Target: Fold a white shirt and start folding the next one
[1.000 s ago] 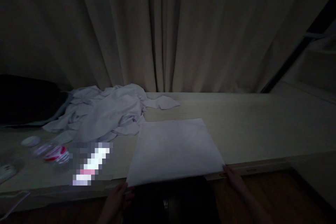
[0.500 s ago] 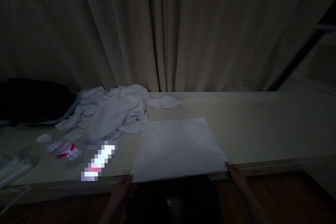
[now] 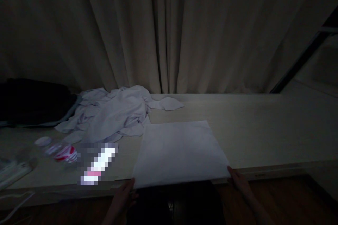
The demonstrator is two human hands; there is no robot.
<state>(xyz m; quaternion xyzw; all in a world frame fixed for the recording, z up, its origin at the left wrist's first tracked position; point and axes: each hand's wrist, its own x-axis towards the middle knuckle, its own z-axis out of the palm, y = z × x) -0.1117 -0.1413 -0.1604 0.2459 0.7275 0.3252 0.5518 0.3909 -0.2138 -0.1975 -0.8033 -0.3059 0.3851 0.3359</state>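
Both hands pinch the near corners of a flat square white cloth (image 3: 179, 151) at the pale desk's (image 3: 264, 130) front edge: left hand (image 3: 124, 197), right hand (image 3: 239, 181).

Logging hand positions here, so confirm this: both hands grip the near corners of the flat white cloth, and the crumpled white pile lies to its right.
One detail is wrong. In the head view the left hand and right hand do hold the flat white cloth at its near corners, but the crumpled white pile lies to its left, not its right.

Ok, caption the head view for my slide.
Both hands, left hand and right hand, hold near corners of a flat white cloth on the table.
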